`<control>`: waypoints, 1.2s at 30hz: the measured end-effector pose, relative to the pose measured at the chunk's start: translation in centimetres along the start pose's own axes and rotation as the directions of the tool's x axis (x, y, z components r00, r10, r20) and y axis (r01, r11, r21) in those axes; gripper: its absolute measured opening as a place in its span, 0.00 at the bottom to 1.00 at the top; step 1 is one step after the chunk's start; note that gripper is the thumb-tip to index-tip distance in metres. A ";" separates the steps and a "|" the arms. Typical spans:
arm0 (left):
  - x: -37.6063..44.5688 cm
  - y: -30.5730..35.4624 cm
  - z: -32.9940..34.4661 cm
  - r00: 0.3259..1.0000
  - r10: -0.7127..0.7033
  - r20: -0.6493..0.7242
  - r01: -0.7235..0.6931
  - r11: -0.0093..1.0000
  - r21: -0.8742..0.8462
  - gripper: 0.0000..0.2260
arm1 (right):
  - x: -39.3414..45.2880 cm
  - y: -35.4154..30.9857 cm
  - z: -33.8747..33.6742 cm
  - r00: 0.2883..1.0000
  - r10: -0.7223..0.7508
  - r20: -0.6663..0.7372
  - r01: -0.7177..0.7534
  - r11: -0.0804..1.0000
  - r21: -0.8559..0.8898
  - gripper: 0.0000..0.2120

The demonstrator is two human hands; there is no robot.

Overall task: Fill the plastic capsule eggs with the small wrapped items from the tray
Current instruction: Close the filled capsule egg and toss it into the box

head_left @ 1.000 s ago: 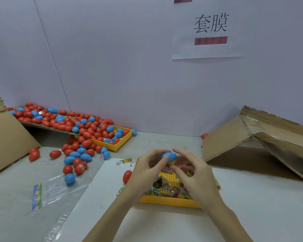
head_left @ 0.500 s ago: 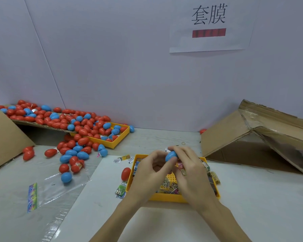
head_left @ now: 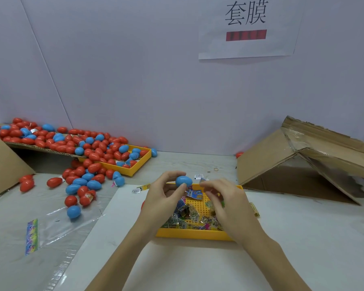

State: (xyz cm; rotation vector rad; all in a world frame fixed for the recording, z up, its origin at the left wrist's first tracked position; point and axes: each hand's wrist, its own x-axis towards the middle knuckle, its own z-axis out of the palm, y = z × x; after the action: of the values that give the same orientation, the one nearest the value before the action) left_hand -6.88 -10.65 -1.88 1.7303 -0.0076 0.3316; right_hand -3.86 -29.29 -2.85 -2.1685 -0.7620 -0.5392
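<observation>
Both hands hover over the yellow tray [head_left: 194, 235] of small wrapped items [head_left: 188, 216]. My left hand [head_left: 166, 197] pinches a closed blue capsule egg [head_left: 183, 181] between thumb and fingertips, above the tray's far edge. My right hand [head_left: 225, 203], which half a second ago was pressed onto the same egg, has let go and drifted right; its fingers are loosely curled, seemingly holding nothing. Judging by that, this egg is filled and snapped together, ready to join the pile of eggs [head_left: 88, 152] at left.
</observation>
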 end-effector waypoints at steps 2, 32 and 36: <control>-0.1 0.0 -0.2 1.000 -0.030 0.000 0.030 0.999 0.011 0.12 | 0.0 0.3 0.3 0.990 0.057 0.130 -0.048 0.996 -0.069 0.09; -0.1 -0.5 0.4 0.997 0.056 0.045 -0.064 0.976 0.206 0.11 | 0.5 -0.1 0.6 0.943 0.323 0.086 -0.334 0.920 0.203 0.06; -0.2 -0.5 0.6 0.997 0.058 0.050 -0.066 0.980 0.190 0.09 | 0.5 -0.2 0.0 0.918 0.337 0.206 -0.389 0.865 0.316 0.08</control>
State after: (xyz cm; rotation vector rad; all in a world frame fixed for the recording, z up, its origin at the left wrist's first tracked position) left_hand -6.82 -11.20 -2.51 1.9312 -0.0641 0.3485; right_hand -3.60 -29.02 -2.43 -1.9565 -0.4583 -0.0407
